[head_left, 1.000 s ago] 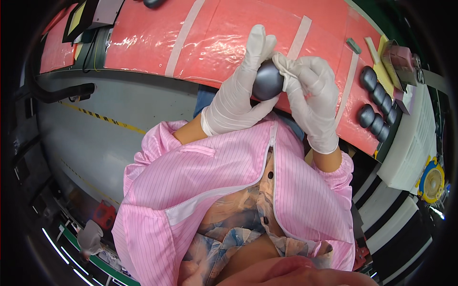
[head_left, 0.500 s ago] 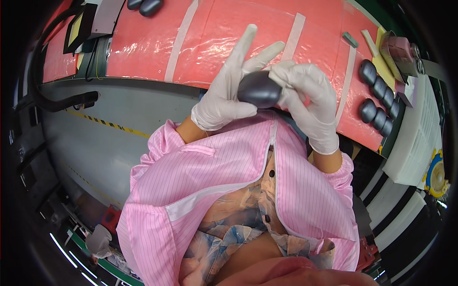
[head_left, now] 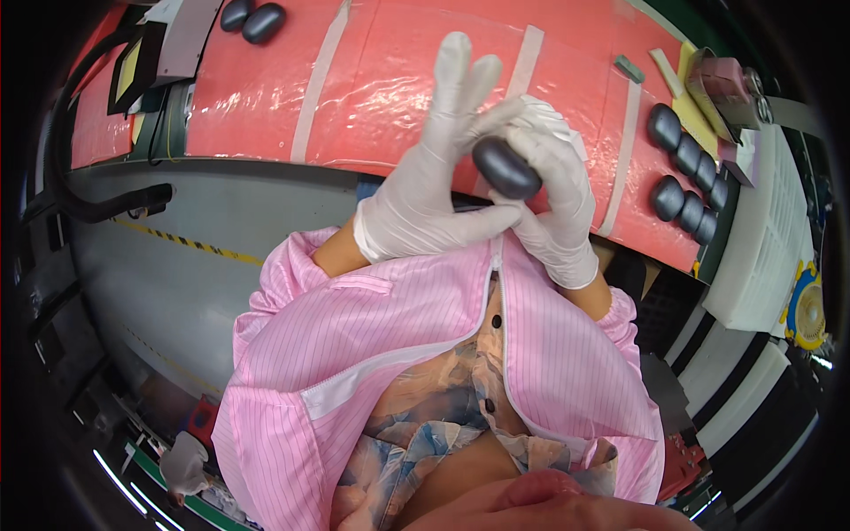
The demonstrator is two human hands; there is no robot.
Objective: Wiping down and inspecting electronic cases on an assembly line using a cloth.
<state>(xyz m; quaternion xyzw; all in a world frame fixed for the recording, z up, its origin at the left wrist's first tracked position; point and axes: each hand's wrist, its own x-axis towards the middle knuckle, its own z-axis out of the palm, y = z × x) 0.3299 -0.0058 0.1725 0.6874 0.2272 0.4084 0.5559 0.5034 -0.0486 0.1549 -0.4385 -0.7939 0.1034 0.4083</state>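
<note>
A dark metallic-grey, smooth oval piece (head_left: 506, 168) is held above the near edge of the red-covered table. The white-gloved fingers of my right hand (head_left: 567, 199) are closed round its right side. My left hand (head_left: 416, 190), gloved too, stands beside it on the left. Its upper fingers point upward, apart from the piece, and its thumb stretches below the piece toward my right fingers. Whether a left fingertip touches the piece I cannot tell. Similar grey pieces (head_left: 691, 212) lie in two rows at the right of the table, and two more (head_left: 264, 23) lie at the far left.
Pale strips (head_left: 319, 80) cross the red table cover (head_left: 390, 97). A small green block (head_left: 629, 69) and a tray with a pink-filled container (head_left: 722, 84) are at the far right. White foam sheets (head_left: 766, 239) stand beyond the table's right end. A black flexible hose (head_left: 115, 202) curves at left.
My right hand has turned the grey piece and tilted it, shifting it slightly right. The left hand has let go of its left side, thumb now farther right. The whole view has shifted slightly.
</note>
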